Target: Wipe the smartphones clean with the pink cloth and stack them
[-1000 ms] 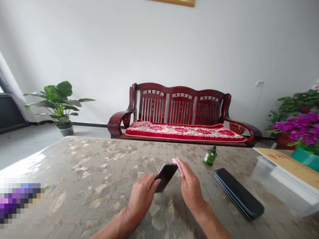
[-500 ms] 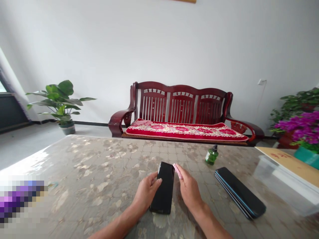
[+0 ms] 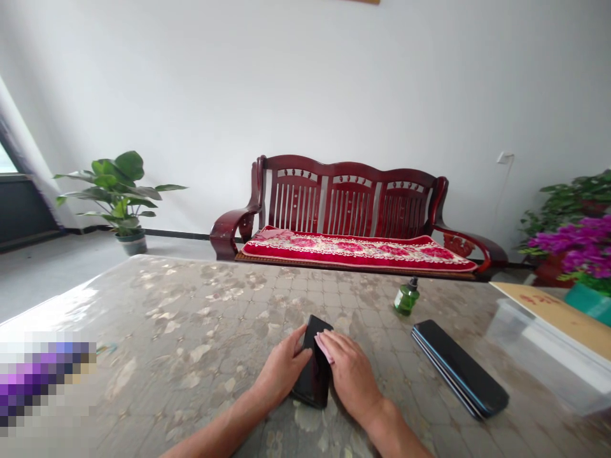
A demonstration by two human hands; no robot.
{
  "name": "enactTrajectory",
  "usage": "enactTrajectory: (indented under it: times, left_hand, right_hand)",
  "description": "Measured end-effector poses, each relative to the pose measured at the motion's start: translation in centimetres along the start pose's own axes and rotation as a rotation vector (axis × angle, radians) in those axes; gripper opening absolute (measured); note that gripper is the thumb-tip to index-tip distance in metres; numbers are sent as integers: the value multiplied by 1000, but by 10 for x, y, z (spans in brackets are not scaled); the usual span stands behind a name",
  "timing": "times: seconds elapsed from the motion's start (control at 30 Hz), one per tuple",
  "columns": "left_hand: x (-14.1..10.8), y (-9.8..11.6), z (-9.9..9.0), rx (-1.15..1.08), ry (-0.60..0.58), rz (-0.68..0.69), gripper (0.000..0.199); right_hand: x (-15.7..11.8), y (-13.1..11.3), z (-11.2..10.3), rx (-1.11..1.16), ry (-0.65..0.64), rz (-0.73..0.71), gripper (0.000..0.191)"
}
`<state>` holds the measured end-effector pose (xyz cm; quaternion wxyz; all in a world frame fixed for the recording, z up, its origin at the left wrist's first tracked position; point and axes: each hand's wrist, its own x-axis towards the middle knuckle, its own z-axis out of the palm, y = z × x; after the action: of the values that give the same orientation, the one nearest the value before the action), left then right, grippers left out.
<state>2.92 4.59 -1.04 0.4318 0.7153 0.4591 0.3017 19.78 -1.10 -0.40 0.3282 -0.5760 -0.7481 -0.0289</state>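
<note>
Looks like you're mid-wipe on the phone [image 3: 312, 385], near centre of the table [image 3: 191, 394]. Left hand [image 3: 280, 367] pinches its left edge, thumb over the front; right hand [image 3: 352, 374] reaches in from the right, fingers together, pressing the pink cloth [image 3: 324, 348] on the screen's far right part. Next stroke probably calls for a steady left grip, flat cloth, light pressure.

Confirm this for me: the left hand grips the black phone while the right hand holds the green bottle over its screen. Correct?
Not quite: in the head view, the right hand holds a pink cloth over the screen, not the green bottle. The left hand does grip the black phone.
</note>
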Motion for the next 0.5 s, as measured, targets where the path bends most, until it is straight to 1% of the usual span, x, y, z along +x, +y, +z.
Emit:
enactTrajectory:
  times: [0.1, 0.17, 0.27, 0.37, 0.43, 0.5]
  left_hand:
    - [-4, 5, -5, 84, -51, 72, 59]
    - [-7, 10, -9, 176, -106, 81, 60]
    - [-14, 18, -15, 268, -230, 63, 81]
    - [-22, 25, -18, 329, -346, 120, 101]
    - [-26, 30, -18, 403, -364, 133, 107]
    - [-30, 36, -17, 490, -354, 121, 107]
  right_hand:
    - [-1, -2, -1, -24, -52, 2, 37]
    - [-2, -1, -2, -34, -76, 5, 39]
    - [-3, -1, -2, -30, -88, 11, 39]
    - [-4, 1, 0, -26, -82, 13, 38]
    - [-4, 2, 1, -23, -72, 8, 36]
    - [-5, 3, 2, -15, -54, 1, 35]
